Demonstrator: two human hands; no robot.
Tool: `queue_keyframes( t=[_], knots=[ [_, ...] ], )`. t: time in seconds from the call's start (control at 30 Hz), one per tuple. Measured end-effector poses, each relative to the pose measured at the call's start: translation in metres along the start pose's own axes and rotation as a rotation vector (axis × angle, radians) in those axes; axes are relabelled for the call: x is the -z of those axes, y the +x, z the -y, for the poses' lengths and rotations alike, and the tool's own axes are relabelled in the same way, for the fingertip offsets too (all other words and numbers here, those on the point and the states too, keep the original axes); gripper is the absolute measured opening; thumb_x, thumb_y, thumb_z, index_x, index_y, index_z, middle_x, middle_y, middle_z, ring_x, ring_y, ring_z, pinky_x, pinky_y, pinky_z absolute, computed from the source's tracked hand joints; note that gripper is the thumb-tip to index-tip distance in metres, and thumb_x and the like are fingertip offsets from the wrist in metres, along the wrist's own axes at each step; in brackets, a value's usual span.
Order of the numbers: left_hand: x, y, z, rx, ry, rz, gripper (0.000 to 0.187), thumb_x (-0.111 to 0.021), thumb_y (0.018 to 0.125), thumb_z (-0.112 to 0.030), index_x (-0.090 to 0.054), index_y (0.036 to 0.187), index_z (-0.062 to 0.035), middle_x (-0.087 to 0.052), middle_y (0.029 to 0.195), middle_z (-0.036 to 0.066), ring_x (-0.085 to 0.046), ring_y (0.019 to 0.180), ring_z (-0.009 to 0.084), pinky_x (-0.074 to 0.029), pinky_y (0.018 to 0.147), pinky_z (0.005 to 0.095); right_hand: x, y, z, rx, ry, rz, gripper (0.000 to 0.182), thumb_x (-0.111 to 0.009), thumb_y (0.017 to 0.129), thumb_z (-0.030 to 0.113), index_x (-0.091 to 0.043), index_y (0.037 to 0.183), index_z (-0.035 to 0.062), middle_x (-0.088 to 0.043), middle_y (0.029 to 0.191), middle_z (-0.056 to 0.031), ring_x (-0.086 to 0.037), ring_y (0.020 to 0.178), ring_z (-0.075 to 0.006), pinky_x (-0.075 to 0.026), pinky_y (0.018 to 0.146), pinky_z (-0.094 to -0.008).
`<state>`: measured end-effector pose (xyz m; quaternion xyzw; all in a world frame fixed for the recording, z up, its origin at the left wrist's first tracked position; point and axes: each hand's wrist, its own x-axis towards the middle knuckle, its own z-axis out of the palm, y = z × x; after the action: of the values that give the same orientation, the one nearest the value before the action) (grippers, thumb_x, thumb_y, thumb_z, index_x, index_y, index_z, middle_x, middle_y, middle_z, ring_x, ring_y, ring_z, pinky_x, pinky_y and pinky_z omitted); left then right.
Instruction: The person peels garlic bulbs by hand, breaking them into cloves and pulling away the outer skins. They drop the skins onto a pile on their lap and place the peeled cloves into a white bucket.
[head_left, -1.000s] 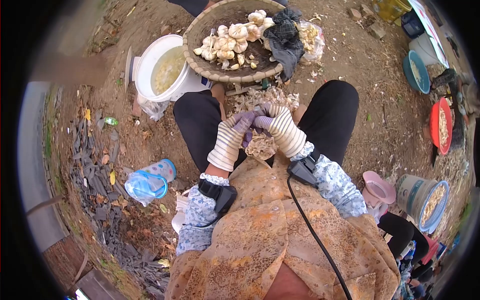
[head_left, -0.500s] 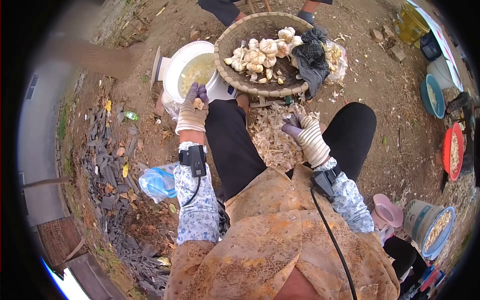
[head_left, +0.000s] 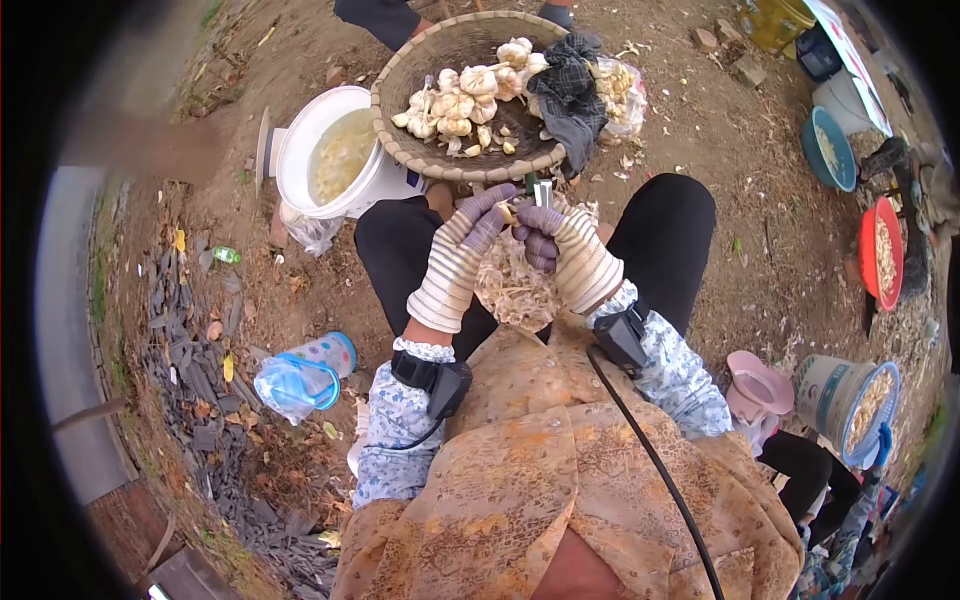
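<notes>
I sit on bare ground wearing striped gloves with purple fingertips. My left hand (head_left: 458,252) pinches a small garlic clove (head_left: 507,212) at its fingertips. My right hand (head_left: 568,252) is closed around a small knife (head_left: 541,191), whose blade points up right beside the clove. Both hands meet above a heap of garlic skins (head_left: 512,290) lying between my knees. Just beyond them stands a woven basket (head_left: 392,132) holding several whole garlic bulbs (head_left: 462,88) and a dark checked cloth (head_left: 570,85).
A white bucket (head_left: 290,160) of peeled cloves in water stands left of the basket. A blue-lidded plastic jar (head_left: 300,372) lies at my left. Bowls and buckets of garlic (head_left: 880,250) stand to the right, near another seated person (head_left: 800,460). Someone's legs (head_left: 385,15) are behind the basket.
My left hand has come back from over the white bucket to meet my right hand above the skins, now pinching a clove. The view has swung slightly.
</notes>
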<state>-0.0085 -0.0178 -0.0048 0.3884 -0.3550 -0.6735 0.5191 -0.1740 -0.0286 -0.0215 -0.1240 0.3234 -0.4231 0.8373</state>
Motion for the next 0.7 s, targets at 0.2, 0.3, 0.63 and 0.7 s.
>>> queue_keyframes(
  t=[0.2, 0.3, 0.63, 0.7],
  knots=[
    [-0.012, -0.016, -0.014, -0.098, 0.521, -0.107, 0.026, -0.058, 0.096, -0.008, -0.063, 0.121, 0.0009, -0.06, 0.092, 0.002, -0.058, 0.076, 0.0088, -0.048, 0.065, 0.0227, -0.004, -0.007, 0.001, 0.126, -0.363, 0.12, 0.017, -0.071, 0.089, 0.018, -0.064, 0.099, 0.0064, -0.057, 0.07, 0.0026, -0.041, 0.048, -0.0032, -0.03, 0.043, -0.0201],
    [-0.013, -0.018, -0.016, -0.055, 0.448, -0.068, 0.024, -0.057, 0.097, -0.007, -0.065, 0.118, 0.0022, -0.061, 0.093, 0.003, -0.058, 0.073, 0.0092, -0.048, 0.063, 0.0233, -0.004, -0.007, -0.006, 0.284, -0.609, 0.072, 0.024, -0.072, 0.089, 0.021, -0.065, 0.104, 0.0041, -0.062, 0.076, 0.0006, -0.054, 0.06, -0.0081, -0.041, 0.053, -0.022],
    [-0.016, -0.021, 0.009, -0.251, 0.707, -0.275, 0.016, -0.058, 0.096, -0.007, -0.066, 0.106, 0.0028, -0.06, 0.09, 0.005, -0.055, 0.063, 0.0087, -0.047, 0.056, 0.0227, 0.004, -0.003, -0.018, 0.651, -1.183, -0.012, 0.022, -0.069, 0.087, 0.017, -0.066, 0.104, 0.0018, -0.069, 0.087, -0.0171, -0.068, 0.079, -0.0325, -0.053, 0.069, -0.036],
    [-0.013, -0.015, 0.018, -0.563, 0.943, -0.305, 0.017, -0.06, 0.096, -0.009, -0.067, 0.106, 0.0019, -0.063, 0.09, 0.005, -0.058, 0.063, 0.0117, -0.049, 0.056, 0.0241, 0.0, -0.007, -0.018, 0.655, -1.155, -0.015, 0.02, -0.069, 0.087, 0.016, -0.066, 0.101, 0.0017, -0.069, 0.084, -0.0158, -0.068, 0.075, -0.0293, -0.052, 0.067, -0.0348]
  ],
)
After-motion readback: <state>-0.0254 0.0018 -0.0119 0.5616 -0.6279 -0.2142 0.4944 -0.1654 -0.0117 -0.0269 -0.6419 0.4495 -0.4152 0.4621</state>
